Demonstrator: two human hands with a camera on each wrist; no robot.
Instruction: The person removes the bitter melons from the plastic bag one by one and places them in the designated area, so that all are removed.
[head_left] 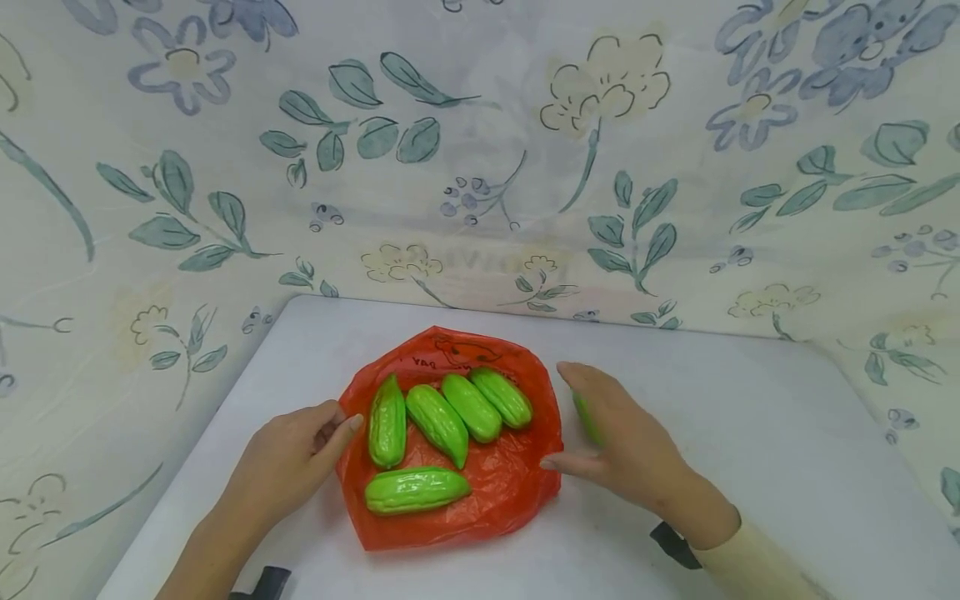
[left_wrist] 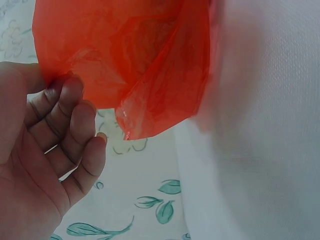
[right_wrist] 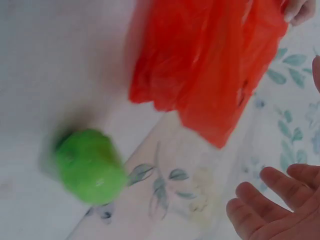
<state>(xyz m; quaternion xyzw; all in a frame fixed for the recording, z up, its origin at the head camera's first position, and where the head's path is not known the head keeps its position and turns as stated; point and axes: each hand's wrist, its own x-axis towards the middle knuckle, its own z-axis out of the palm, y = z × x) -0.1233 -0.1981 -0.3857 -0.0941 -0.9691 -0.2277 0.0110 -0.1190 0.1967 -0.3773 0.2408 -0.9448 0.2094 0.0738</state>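
Observation:
A red plastic bag is spread on the table with several green bitter gourds lying on it. At the bag's left edge my left hand pinches the rim between thumb and fingers, as the left wrist view also shows. My right hand is at the bag's right side, fingers straight and spread, thumb near the rim. Another bitter gourd lies on the table outside the bag, partly hidden behind the right hand in the head view.
The white table extends to both sides of the bag. A floral cloth hangs behind it and at its sides. Dark straps are around the wrists.

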